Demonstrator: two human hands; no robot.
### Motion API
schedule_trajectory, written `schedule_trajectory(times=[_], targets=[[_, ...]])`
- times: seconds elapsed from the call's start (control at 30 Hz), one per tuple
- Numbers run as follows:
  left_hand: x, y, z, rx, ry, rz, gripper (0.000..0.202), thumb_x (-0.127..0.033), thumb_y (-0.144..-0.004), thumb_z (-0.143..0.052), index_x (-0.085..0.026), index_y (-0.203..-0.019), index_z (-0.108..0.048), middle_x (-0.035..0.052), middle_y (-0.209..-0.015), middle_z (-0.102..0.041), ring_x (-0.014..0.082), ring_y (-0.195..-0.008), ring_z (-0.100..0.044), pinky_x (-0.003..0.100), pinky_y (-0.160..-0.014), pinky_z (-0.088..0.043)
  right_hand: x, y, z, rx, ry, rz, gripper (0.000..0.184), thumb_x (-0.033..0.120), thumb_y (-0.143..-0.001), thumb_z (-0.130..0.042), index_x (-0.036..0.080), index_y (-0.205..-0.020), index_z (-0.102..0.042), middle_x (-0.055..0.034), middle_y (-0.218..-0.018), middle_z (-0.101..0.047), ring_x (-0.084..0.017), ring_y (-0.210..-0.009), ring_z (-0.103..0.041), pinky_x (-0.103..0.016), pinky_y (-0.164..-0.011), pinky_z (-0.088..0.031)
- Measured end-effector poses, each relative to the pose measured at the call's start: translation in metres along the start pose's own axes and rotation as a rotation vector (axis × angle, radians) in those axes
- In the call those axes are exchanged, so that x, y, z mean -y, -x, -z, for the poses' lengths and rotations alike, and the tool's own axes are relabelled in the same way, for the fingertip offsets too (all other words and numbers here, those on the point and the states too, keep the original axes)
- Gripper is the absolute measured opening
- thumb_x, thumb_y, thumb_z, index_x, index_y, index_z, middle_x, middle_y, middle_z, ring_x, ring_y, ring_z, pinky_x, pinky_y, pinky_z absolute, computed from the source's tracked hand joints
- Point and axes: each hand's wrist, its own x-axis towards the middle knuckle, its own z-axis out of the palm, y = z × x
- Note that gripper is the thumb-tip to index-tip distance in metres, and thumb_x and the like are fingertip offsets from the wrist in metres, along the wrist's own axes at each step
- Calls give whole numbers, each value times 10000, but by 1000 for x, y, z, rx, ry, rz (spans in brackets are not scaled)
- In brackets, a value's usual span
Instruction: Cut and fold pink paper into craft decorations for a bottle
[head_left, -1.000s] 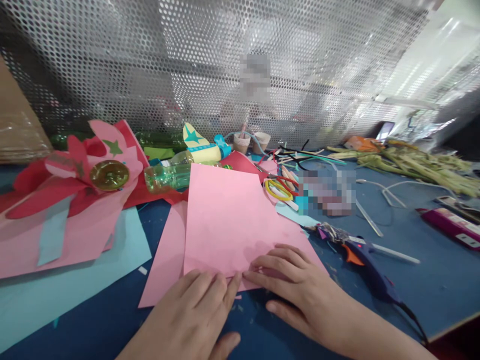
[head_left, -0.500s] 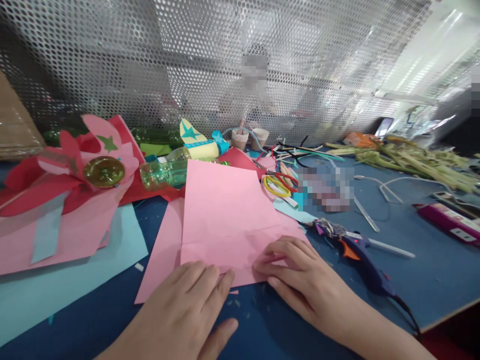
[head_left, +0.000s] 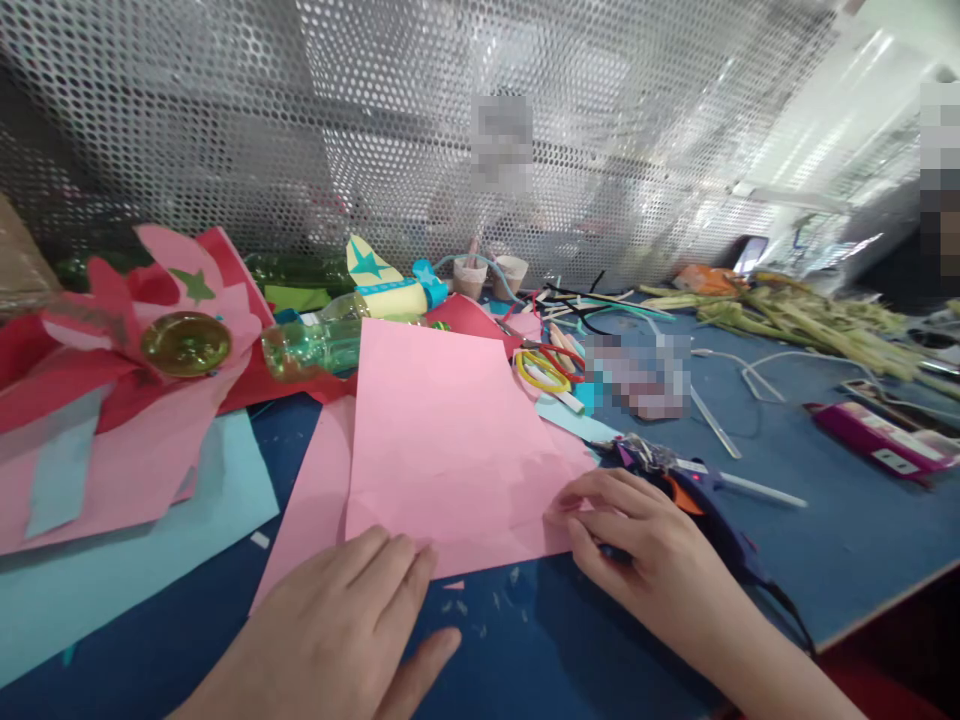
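Observation:
A pink paper sheet point(head_left: 442, 430) lies on the blue table point(head_left: 840, 520) in front of me, with a folded strip along its near edge. My left hand point(head_left: 337, 630) rests flat on the sheet's near left edge, fingers stretched out. My right hand point(head_left: 637, 550) presses its fingertips together on the sheet's near right corner. A second pink sheet point(head_left: 307, 510) sticks out from under the first at the left.
A blue glue gun point(head_left: 712, 500) lies just right of my right hand. Scissors point(head_left: 547, 365), a green plastic bottle point(head_left: 315, 345), red and pink paper shapes point(head_left: 127, 400), a light blue sheet point(head_left: 112, 560), a purple box point(head_left: 870, 440) and green stalks point(head_left: 810, 320) lie about. Perforated metal point(head_left: 375, 130) walls the back.
My right hand has slid to the right along the sheet's near edge to its corner. A fold has appeared along that edge. My left hand stays at the left.

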Motion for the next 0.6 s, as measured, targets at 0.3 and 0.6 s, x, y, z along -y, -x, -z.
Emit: schedule_trajectory(times=[0.3, 0.6], targets=[[-2, 21, -11, 33, -30, 212, 505, -246, -990, -247, -191, -778, -702, 81, -747, -696, 240, -672, -614, 343, -551, -436, -2, 10, -2, -54, 24, -49, 183, 109, -886, -557, 171, -776, -690, -36, -845, -729, -176, -799, -651, -362, -827, -517], [8, 23, 2, 57, 33, 250, 450, -278, -955, -353, -214, -736, -741, 70, -691, -695, 223, -608, -621, 311, -525, -458, -5, 14, -4, -99, 134, -2, 198, 121, -897, -543, 168, -780, -696, -40, -811, -746, -189, -783, -670, -382, -869, -485]])
